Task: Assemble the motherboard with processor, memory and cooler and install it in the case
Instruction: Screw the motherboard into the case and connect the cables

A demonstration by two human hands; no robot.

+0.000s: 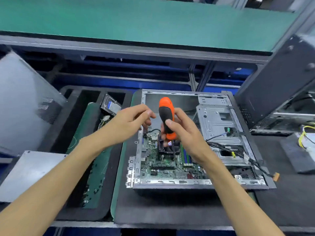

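Observation:
An open computer case (201, 182) lies flat on the bench, with the green motherboard (163, 166) inside it at the left. A black cooler fan (167, 147) sits on the board, and memory slots (186, 157) run beside it. My right hand (184, 132) grips an orange and black screwdriver (166, 114), held upright over the cooler. My left hand (131, 123) hovers just left of the handle, fingers loosely curled, holding nothing I can see. The screwdriver's tip is hidden behind my right hand.
Loose black cables (228, 147) cross the case's metal drive cage (219, 126). A foam tray (81, 150) at the left holds a hard drive (110, 105) and a green mat with small screws. A metal panel (29, 172) lies front left; another case (281, 86) stands right.

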